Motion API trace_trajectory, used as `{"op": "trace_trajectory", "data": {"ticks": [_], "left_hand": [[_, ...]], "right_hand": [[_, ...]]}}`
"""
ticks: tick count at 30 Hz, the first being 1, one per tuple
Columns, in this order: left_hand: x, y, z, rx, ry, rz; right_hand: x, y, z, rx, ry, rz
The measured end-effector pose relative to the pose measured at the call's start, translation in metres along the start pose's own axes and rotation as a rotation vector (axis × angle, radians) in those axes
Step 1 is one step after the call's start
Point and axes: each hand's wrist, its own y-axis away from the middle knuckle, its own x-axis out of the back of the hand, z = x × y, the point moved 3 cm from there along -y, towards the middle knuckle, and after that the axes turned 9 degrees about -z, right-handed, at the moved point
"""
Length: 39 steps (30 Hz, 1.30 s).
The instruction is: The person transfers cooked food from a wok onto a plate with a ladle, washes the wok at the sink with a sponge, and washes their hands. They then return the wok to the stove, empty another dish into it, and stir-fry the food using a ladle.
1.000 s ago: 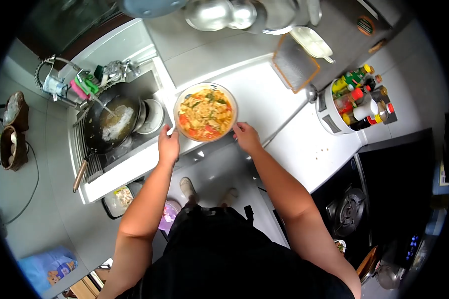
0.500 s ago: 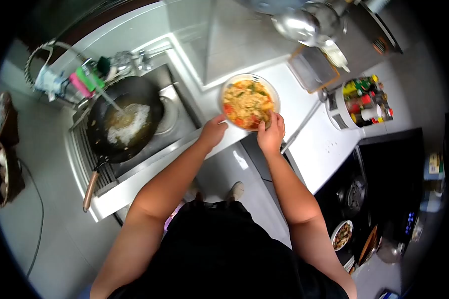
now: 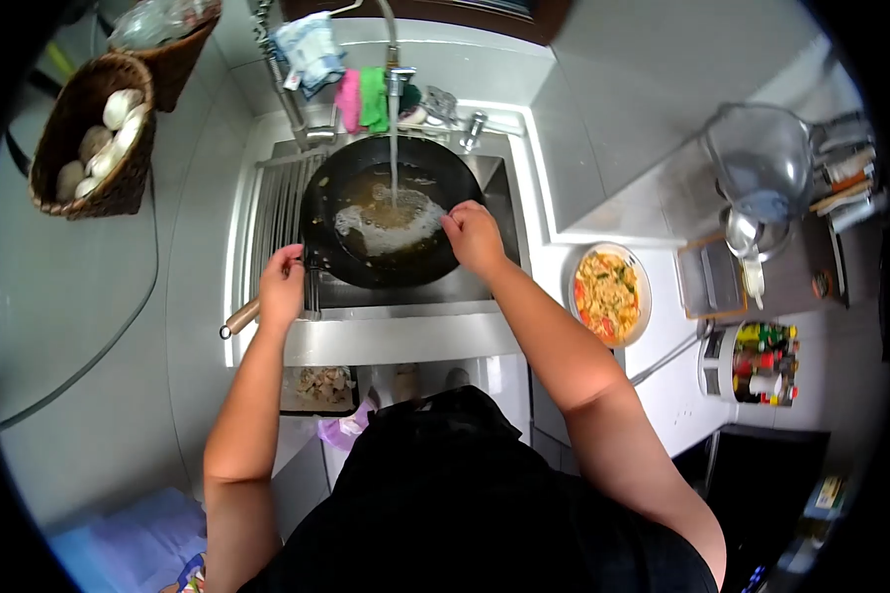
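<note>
A black wok point(image 3: 331, 188) sits in the sink point(image 3: 504, 188), with cloudy, foamy water inside and a stream falling into it from the faucet point(image 3: 394, 79). My right hand point(image 3: 475, 237) has its bent fingers and thumb over the wok's right rim. At the opposite side, my left hand point(image 3: 283, 284) is beside the left rim, over the base of the wooden handle point(image 3: 241, 317); its fingers are loosely bent with a gap to the thumb. On the counter to the right stands a bowl of egg and tomato point(image 3: 608, 296), apart from both hands.
Green and pink cloths point(image 3: 373, 99) hang behind the faucet. A wicker basket point(image 3: 59, 128) of pale round items is at upper left. To the right are a bottle rack point(image 3: 719, 364) and a clear container point(image 3: 710, 280). A tray of scraps point(image 3: 321, 387) sits below the sink edge.
Both hands have let go of the bowl, which now stands on the counter. They have moved left to the wok, and my view has turned toward the sink.
</note>
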Motion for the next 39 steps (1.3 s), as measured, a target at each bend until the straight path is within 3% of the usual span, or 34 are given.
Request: {"op": "trace_trajectory", "data": {"ticks": [2,3,6,12,14,20,21,24,29,32,36,39], "left_hand": [[0.020,0.005,0.018,0.093,-0.044,0.070],[0.024,0.001,0.017,-0.016,-0.097,0.113],[0.021,-0.010,0.016,0.046,-0.016,0.079],[0.029,-0.018,0.055,0.136,-0.267,0.045],[0.038,-0.021,0.019,0.021,-0.541,0.072],[0.040,-0.012,-0.008,0.273,-0.628,-0.010],[0.040,-0.011,-0.011,0.292,-0.603,0.009],[0.036,-0.012,-0.006,0.316,-0.593,0.007],[0.039,-0.005,-0.012,0.260,-0.597,-0.156],[0.044,0.003,-0.011,0.263,-0.714,-0.229],[0.045,0.011,-0.012,0.274,-0.865,-0.264],[0.049,0.012,-0.013,0.315,-0.953,-0.288]], "right_hand": [[-0.011,-0.029,0.006,0.060,-0.066,-0.042],[-0.012,-0.041,0.003,0.081,-0.081,-0.017],[-0.006,-0.078,0.006,-0.031,-0.021,-0.151],[0.013,-0.161,0.050,-0.132,0.189,-0.171],[0.011,-0.191,0.066,-0.057,0.255,-0.141],[-0.017,-0.267,0.075,0.365,0.306,-0.083],[-0.002,-0.273,0.042,0.174,0.278,-0.311],[-0.013,-0.288,0.037,0.080,0.367,-0.335],[-0.055,-0.301,0.075,0.040,0.538,-0.199],[-0.057,-0.299,0.075,0.153,0.535,-0.022],[-0.005,-0.264,0.017,0.204,0.485,0.035],[0.013,-0.231,0.013,0.227,0.178,0.214]]}}
